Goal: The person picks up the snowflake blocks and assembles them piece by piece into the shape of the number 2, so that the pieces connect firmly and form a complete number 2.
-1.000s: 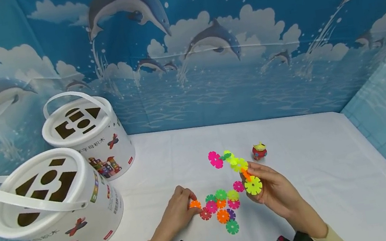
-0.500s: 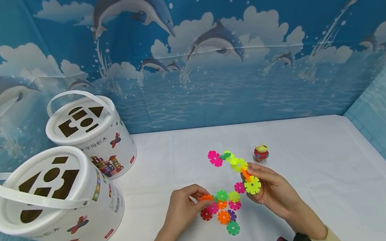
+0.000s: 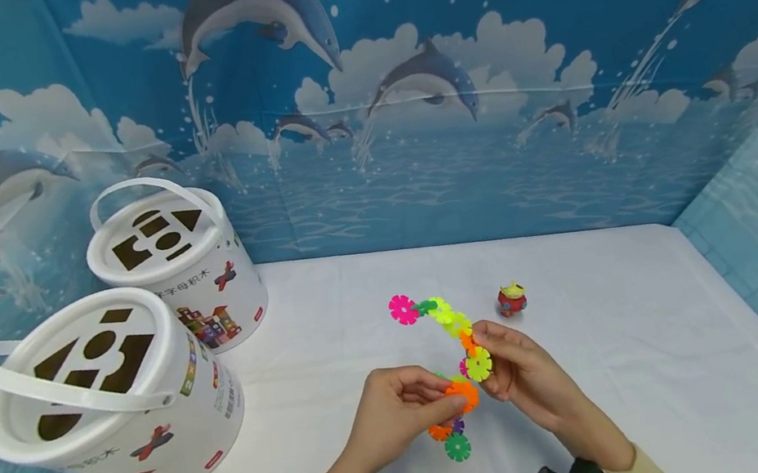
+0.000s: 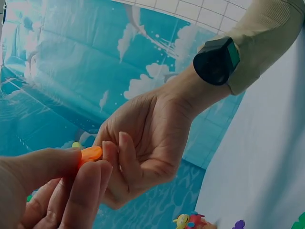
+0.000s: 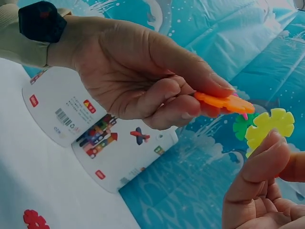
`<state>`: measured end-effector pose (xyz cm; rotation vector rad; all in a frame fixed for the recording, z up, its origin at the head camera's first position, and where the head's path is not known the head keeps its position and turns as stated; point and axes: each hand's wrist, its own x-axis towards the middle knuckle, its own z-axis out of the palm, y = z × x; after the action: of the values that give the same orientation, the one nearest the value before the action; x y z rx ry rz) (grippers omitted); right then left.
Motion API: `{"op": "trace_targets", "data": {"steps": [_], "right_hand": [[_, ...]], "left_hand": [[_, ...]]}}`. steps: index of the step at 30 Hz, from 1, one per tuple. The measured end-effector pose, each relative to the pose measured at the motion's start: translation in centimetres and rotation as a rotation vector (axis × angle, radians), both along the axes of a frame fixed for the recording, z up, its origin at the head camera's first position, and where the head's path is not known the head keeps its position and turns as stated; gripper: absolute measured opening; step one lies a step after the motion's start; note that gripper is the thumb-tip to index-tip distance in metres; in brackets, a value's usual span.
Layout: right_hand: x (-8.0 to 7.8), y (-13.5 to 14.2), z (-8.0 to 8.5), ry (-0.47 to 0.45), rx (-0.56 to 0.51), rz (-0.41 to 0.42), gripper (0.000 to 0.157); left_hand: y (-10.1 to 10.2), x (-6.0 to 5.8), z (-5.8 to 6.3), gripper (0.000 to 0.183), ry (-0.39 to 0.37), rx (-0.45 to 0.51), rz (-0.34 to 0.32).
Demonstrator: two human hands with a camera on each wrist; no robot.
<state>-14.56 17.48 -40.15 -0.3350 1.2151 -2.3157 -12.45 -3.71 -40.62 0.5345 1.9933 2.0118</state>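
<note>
My left hand (image 3: 399,411) pinches an orange snowflake disc (image 3: 465,395) between thumb and fingers, raised in front of the loose pieces. Close to its right, my right hand (image 3: 532,382) holds a curved chain of linked snowflake discs by its lower end, where a yellow disc (image 3: 478,365) sits at the fingertips. The chain runs up and left through orange, yellow and green pieces to a pink disc (image 3: 403,309). In the right wrist view the orange disc (image 5: 224,101) points toward the yellow disc (image 5: 274,126). My left hand hides most of the loose discs; a green disc (image 3: 458,447) shows below.
Two white lidded buckets, one nearer (image 3: 108,403) and one farther (image 3: 174,260), stand on the left of the white-covered table (image 3: 666,356). A small red and yellow toy figure (image 3: 511,299) is behind my right hand. A dolphin-print curtain (image 3: 415,181) closes the back.
My left hand has picked up the orange disc from the table's left side and carried it right, over the loose pieces. My right hand and the chain have shifted slightly left.
</note>
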Motion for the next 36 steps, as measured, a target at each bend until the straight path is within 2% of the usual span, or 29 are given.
{"op": "trace_targets", "data": {"steps": [7,12,18,24,31,33,36], "right_hand": [[0.2,-0.3,0.1,0.013,0.104,-0.085,0.015],[0.4,-0.6,0.0,0.08,0.181,-0.144,0.013],[0.8,-0.9,0.0,0.165,0.327,-0.276,0.012],[1.2,-1.1,0.0,0.322,0.451,-0.4,0.018],[1.2,-1.1,-0.3,0.65,0.542,-0.385,0.007],[1.1,-1.1,-0.5,0.706,0.573,-0.392,0.01],[1.2,-1.2,-0.6,0.729,0.597,-0.411,0.013]], "left_hand": [[0.4,0.1,-0.1,0.014,-0.016,0.06,-0.017],[0.5,0.2,-0.1,0.014,-0.032,0.073,0.003],[0.5,0.2,-0.2,0.014,-0.064,0.107,0.03],[0.6,0.2,-0.4,0.015,-0.05,0.108,0.057],[0.7,0.1,-0.6,0.018,-0.064,0.163,0.049],[0.7,0.2,-0.7,0.02,-0.075,0.18,0.046],[0.8,0.3,-0.8,0.021,-0.084,0.196,0.057]]}}
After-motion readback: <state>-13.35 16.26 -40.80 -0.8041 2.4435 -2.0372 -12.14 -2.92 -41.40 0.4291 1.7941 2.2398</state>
